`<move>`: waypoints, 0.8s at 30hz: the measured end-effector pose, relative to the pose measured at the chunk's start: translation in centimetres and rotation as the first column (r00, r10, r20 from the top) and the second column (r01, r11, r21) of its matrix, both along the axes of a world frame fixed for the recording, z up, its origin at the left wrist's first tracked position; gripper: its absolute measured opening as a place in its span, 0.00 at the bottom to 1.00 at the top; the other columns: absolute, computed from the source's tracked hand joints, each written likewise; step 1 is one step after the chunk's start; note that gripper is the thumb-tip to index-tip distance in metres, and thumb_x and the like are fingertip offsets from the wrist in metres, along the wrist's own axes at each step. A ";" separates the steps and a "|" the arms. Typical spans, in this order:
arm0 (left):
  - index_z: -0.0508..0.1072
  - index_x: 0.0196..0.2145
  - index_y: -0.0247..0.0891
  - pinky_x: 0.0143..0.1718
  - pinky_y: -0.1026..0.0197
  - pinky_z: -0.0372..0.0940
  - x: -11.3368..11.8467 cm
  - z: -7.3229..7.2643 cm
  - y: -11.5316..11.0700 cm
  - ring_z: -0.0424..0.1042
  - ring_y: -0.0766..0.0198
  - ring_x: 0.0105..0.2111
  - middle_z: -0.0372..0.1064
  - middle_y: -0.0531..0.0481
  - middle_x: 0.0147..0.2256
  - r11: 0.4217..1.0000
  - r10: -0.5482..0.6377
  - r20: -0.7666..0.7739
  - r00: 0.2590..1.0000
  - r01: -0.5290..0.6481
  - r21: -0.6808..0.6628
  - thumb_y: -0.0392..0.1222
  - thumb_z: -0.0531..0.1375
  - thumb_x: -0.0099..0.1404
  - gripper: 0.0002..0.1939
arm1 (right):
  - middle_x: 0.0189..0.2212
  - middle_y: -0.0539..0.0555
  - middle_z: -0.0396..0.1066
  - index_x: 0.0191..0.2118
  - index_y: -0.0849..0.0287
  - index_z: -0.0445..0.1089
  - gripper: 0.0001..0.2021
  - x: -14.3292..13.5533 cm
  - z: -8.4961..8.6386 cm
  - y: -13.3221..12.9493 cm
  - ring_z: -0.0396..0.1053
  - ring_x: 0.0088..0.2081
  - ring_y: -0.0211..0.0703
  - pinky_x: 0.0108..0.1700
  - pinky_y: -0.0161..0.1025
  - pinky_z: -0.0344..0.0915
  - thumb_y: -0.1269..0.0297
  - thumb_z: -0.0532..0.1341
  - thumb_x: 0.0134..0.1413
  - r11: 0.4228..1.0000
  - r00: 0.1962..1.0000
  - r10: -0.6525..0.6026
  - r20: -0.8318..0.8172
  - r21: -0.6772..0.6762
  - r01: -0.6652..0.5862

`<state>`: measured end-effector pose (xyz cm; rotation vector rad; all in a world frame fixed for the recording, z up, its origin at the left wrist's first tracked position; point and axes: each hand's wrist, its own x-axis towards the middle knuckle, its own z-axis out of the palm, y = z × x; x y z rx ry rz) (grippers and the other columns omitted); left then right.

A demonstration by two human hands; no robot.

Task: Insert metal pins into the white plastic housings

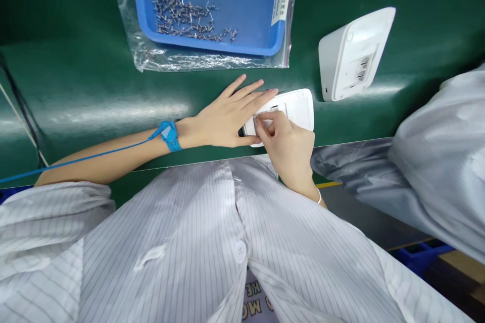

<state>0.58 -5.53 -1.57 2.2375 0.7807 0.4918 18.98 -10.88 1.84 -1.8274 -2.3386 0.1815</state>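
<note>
A white plastic device housing (301, 106) lies on the green bench near its front edge. Across its left side rests my left hand (231, 116), palm down with the fingers stretched out and apart. My right hand (290, 149) is over the housing's front part, thumb and forefinger pinched together close to a printed label. Whatever sits between those fingertips is too small or hidden to make out. A blue wrist strap (170, 135) with a cord is around my left wrist.
Beyond my hands, a blue tray (242, 10) of small screws lies on a clear plastic bag (189, 63). A second white housing (354, 55) stands to the right, label showing. At the right edge is another person's grey sleeve (447, 126).
</note>
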 end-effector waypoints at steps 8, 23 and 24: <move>0.45 0.73 0.37 0.72 0.32 0.33 0.0 0.1 0.0 0.43 0.38 0.72 0.48 0.41 0.71 1.000 0.000 -0.011 1.000 0.000 -0.013 0.60 0.61 0.65 0.49 | 0.21 0.47 0.70 0.40 0.58 0.74 0.15 -0.1 0.2 0.2 0.69 0.24 0.38 0.27 0.37 0.47 0.55 0.55 0.72 1.000 1.000 -0.006 -0.021 -0.002 0.006; 0.46 0.73 0.41 0.72 0.34 0.35 0.0 -0.3 -0.3 0.40 0.43 0.73 0.46 0.44 0.72 0.997 0.075 -0.016 0.997 -0.075 0.019 0.57 0.51 0.73 0.37 | 0.29 0.53 0.76 0.48 0.60 0.75 0.16 0.5 3.9 1.6 0.72 0.26 0.42 0.28 0.37 0.57 0.62 0.51 0.73 0.966 0.990 0.131 -0.046 -0.221 -0.138; 0.46 0.72 0.42 0.72 0.33 0.36 0.1 -0.4 -0.3 0.39 0.43 0.73 0.45 0.45 0.72 0.995 0.098 -0.023 0.995 -0.097 0.015 0.56 0.48 0.74 0.35 | 0.30 0.54 0.76 0.49 0.60 0.75 0.17 1.1 5.0 1.7 0.73 0.28 0.43 0.29 0.37 0.60 0.60 0.50 0.73 0.963 0.987 0.133 -0.093 -0.221 -0.151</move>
